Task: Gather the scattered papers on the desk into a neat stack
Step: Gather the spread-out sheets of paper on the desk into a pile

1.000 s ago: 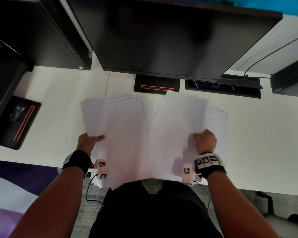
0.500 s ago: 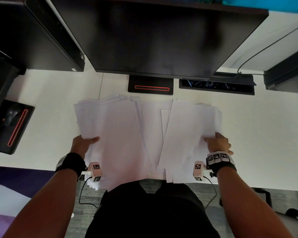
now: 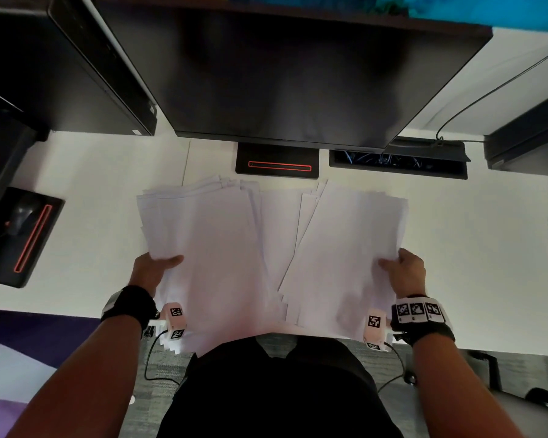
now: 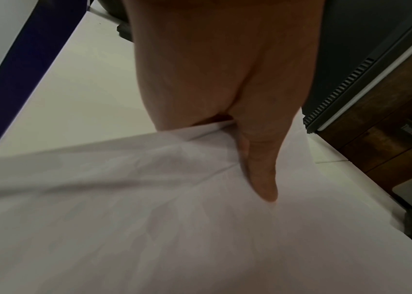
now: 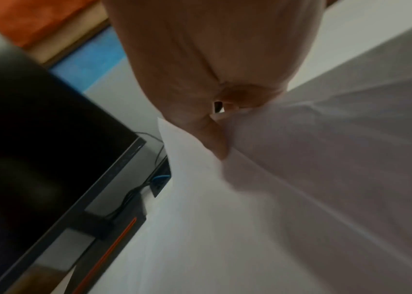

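Observation:
Two loose bunches of white paper lie fanned on the white desk (image 3: 102, 184) in front of me. My left hand (image 3: 159, 267) grips the left bunch (image 3: 209, 248) at its left edge, thumb on top, as the left wrist view shows with the thumb (image 4: 260, 175) pressed on the sheets (image 4: 149, 218). My right hand (image 3: 400, 269) grips the right bunch (image 3: 351, 245) at its right edge, thumb (image 5: 212, 137) on top of the paper (image 5: 300, 199). A few sheets (image 3: 279, 222) lie between the bunches. The fingers under the paper are hidden.
A large dark monitor (image 3: 282, 74) hangs over the far desk, its stand base (image 3: 277, 161) just beyond the papers. A cable tray (image 3: 399, 161) sits to the right of it. A black base with a mouse (image 3: 19, 235) lies at left. The papers overhang the desk's near edge.
My right hand has shifted from the middle of the right bunch out to its right edge, and that bunch has settled flatter and squarer. The left hand has stayed on its bunch.

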{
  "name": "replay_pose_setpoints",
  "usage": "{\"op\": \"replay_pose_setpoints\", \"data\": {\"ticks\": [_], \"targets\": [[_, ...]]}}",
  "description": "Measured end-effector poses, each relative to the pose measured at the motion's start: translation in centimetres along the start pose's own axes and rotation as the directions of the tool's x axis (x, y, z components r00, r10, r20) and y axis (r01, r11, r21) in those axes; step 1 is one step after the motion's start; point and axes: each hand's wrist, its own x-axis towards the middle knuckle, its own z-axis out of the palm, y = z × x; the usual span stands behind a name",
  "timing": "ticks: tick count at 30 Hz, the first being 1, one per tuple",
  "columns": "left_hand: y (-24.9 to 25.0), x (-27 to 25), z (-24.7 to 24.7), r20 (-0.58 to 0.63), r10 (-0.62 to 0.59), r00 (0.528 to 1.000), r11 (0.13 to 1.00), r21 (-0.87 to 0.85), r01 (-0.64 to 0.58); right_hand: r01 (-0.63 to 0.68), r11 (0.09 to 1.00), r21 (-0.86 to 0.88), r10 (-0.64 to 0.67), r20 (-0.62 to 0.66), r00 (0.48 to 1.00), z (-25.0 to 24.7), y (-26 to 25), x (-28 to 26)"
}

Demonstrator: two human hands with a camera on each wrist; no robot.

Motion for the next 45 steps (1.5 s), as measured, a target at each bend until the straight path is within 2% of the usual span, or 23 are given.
{"op": "replay_pose_setpoints", "data": {"ticks": [2, 5, 8, 13, 16, 18, 21, 23, 25, 27, 28, 30, 33, 35, 36, 38, 40, 41, 43, 45], "targets": [[0.0, 0.0, 0.0, 0.002, 0.001, 1.000, 1.000, -0.005, -0.001, 0.089, 0.995, -0.046, -0.089, 0.006, 0.996, -0.7, -0.5, -0.7], [-0.1, 0.1, -0.1, 0.007, -0.007, 1.000, 1.000, -0.015, 0.007, 0.266, 0.963, -0.047, -0.268, -0.056, 0.962, -2.5, -1.4, -2.2], [-0.4, 0.5, -0.5, 0.013, -0.022, 1.000, 1.000, -0.009, 0.022, 0.351, 0.937, -0.001, -0.349, -0.097, 0.932, -4.5, -3.1, -4.5], [-0.1, 0.4, -0.8, 0.051, -0.050, 0.997, 0.999, 0.009, 0.050, 0.379, 0.875, 0.301, -0.397, -0.001, 0.918, -6.4, -6.2, -6.6], [0.3, 0.1, -0.6, 0.043, -0.054, 0.998, 0.999, 0.008, 0.054, 0.306, 0.796, 0.522, -0.436, 0.146, 0.888, -4.0, -8.2, -6.8], [0.2, 0.6, -0.7, 0.005, -0.078, 0.997, 0.997, -0.013, 0.078, 0.260, 0.788, 0.557, -0.453, 0.241, 0.858, -0.5, -9.7, -6.7], [-0.5, 2.0, -1.5, -0.002, -0.207, 0.978, 0.978, -0.026, 0.207, 0.267, 0.830, 0.490, -0.469, 0.353, 0.810, 6.5, -11.6, -6.6], [-1.6, 3.1, -1.8, 0.037, -0.253, 0.967, 0.962, -0.095, 0.255, 0.226, 0.880, 0.418, -0.407, 0.416, 0.814, 11.4, -12.1, -6.4], [-2.8, 4.4, -2.2, 0.049, -0.226, 0.973, 0.965, -0.124, 0.231, 0.198, 0.950, 0.240, -0.286, 0.424, 0.859, 15.1, -12.3, -6.7], [-1.4, 2.9, -1.7, 0.054, -0.186, 0.981, 0.974, -0.120, 0.191, 0.188, 0.978, 0.088, -0.208, 0.381, 0.901, 17.3, -12.6, -7.8], [-0.7, 2.1, -1.3, 0.056, -0.145, 0.988, 0.981, -0.119, 0.151, 0.190, 0.981, 0.048, -0.194, 0.382, 0.904, 18.2, -12.9, -8.6], [-0.5, 1.6, -0.8, 0.049, -0.065, 0.997, 0.993, -0.093, 0.069, 0.206, 0.978, -0.016, -0.177, 0.445, 0.878, 19.8, -13.7, -10.4], [-0.9, 1.3, -0.7, 0.033, -0.030, 0.999, 0.997, -0.074, 0.032, 0.270, 0.962, -0.047, -0.208, 0.514, 0.832, 20.9, -13.8, -11.4], [-1.5, 1.6, -1.0, 0.057, -0.021, 0.998, 0.999, -0.037, 0.023, 0.342, 0.940, -0.012, -0.299, 0.457, 0.838, 19.9, -13.3, -10.5], [-1.6, 1.5, -1.0, 0.055, -0.024, 0.998, 0.999, -0.025, 0.026, 0.364, 0.931, 0.033, -0.351, 0.366, 0.862, 18.9, -12.6, -9.8], [-1.4, 1.2, -0.9, 0.051, -0.011, 0.999, 1.000, -0.021, 0.013, 0.325, 0.939, 0.109, -0.337, 0.121, 0.933, 15.8, -10.7, -7.8], [-1.2, 0.8, -0.8, 0.050, -0.003, 0.999, 0.999, -0.031, 0.005, 0.168, 0.985, 0.033, -0.165, -0.078, 0.983, 11.7, -8.3, -5.0], [-1.2, 0.7, -0.8, 0.054, 0.003, 0.999, 0.999, -0.041, -0.001, 0.006, 1.000, -0.031, -0.010, -0.144, 0.990, 9.8, -6.9, -3.5], [-1.4, 0.9, -0.9, 0.066, 0.011, 0.998, 0.999, -0.053, -0.007, -0.281, 0.955, -0.099, 0.259, -0.194, 0.946, 6.4, -4.2, -1.2], [-1.4, 1.0, -1.0, 0.080, 0.016, 0.997, 0.998, -0.062, -0.011, -0.348, 0.922, -0.169, 0.318, -0.181, 0.931, 5.1, -2.9, -0.4]]}}
